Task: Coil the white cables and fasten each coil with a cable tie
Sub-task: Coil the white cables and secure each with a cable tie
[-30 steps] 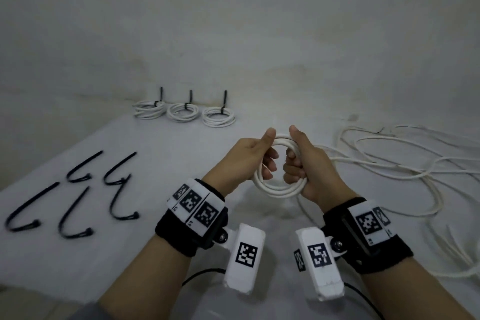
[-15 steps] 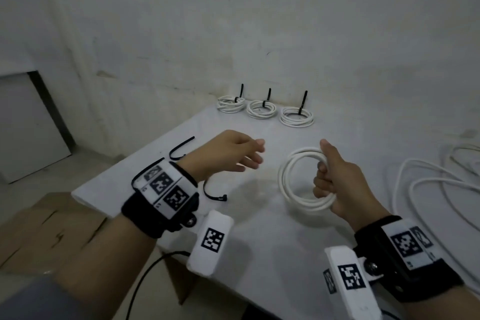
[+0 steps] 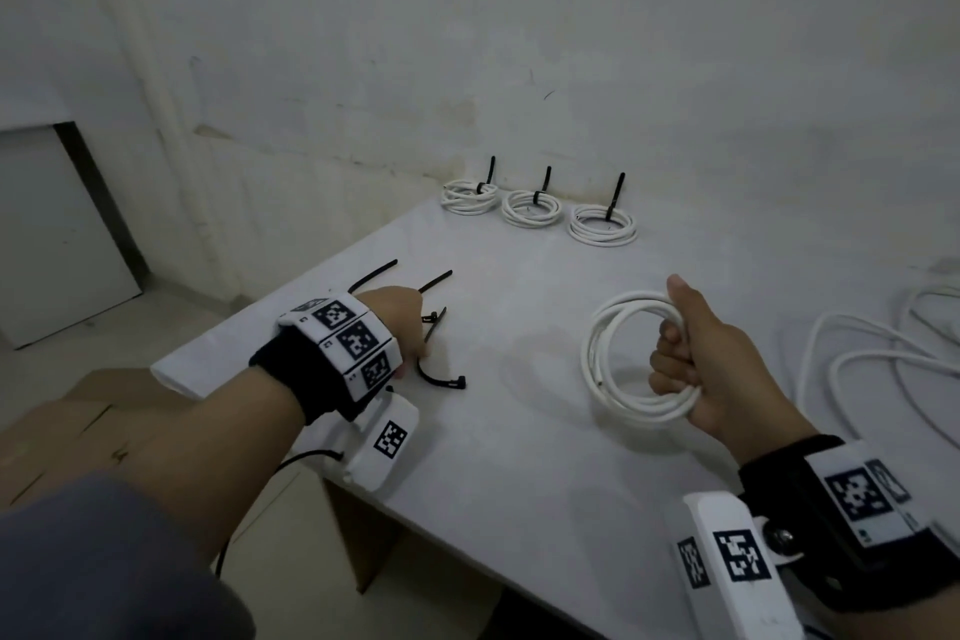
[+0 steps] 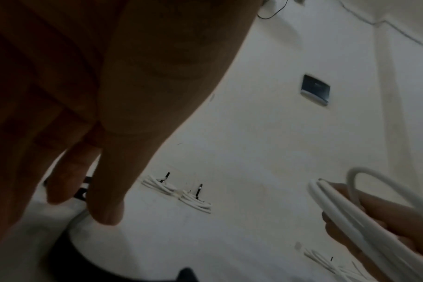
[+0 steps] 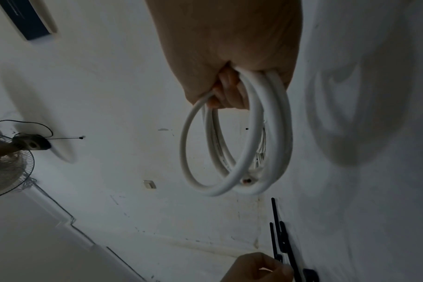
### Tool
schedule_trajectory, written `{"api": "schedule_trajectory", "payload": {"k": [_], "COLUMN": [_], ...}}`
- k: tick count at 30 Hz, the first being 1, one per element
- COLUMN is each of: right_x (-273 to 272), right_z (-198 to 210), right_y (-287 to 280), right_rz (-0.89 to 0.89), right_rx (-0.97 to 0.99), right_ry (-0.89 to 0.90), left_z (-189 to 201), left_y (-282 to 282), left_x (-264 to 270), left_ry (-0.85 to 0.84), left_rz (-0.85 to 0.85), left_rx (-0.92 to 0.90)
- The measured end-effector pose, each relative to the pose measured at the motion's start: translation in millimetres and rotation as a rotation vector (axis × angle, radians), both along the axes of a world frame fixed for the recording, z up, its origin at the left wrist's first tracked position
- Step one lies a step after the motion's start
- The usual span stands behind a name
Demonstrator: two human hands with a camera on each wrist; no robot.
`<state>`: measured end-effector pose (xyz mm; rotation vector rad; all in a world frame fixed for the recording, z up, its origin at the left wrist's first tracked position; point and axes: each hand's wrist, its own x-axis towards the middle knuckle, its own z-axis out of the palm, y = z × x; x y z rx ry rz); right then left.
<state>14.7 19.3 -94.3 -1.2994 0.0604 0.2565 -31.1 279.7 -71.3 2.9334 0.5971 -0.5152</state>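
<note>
My right hand (image 3: 691,359) grips a coil of white cable (image 3: 641,412) by its right side and holds it upright just above the white table (image 3: 519,457). In the right wrist view the coil (image 5: 287,133) hangs from the closed fist, a cut end showing at the bottom. My left hand (image 3: 410,327) reaches down to several black cable ties (image 3: 441,382) near the table's left edge. Its straight fingers (image 4: 104,190) touch the table on either side of one tie (image 4: 81,192). No grip on that tie shows.
Three tied coils (image 3: 602,238) with black tie tails upright sit in a row by the back wall. Loose white cable (image 3: 841,325) lies at the right. A cardboard box (image 3: 78,405) stands on the floor beyond the table's left edge.
My left hand has let go of the coil and moved left and down to the black ties. The right hand now holds the coil alone. The view has swung left.
</note>
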Motion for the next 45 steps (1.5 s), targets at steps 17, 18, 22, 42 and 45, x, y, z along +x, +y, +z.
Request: {"api": "schedule_trajectory", "payload": {"k": [17,18,22,42,45], "right_x": [5.6,6.5,8.1,13.5,13.8], "right_z": [4.5,4.7,6.6,2.9,4.6], "right_y": [-21.8,-24.1,-30.0,-43.3,-44.9], "right_rz": [-0.272,-0.301,-0.412,-0.382,-0.414], "right_rx": [-0.040,-0.041,-0.059,-0.075,-0.116], "right_ry": [-0.092,-0.104,-0.171,-0.195,-0.247], "left_z": [41.3,39.5,24.0,1.7,6.2], "left_y": [-88.6,-98.7,-136.0,-184.2,-176.8], "left_x": [-38.4,-38.7,-32.4,-12.8,-17.6], "left_ry": [-0.289,-0.286,-0.290,-0.686,-0.692], "left_rz": [-0.073,-0.082,-0.086,-0.141,-0.218], "left_rx": [-1.027,-1.075,-1.181,-1.319,-1.340]}}
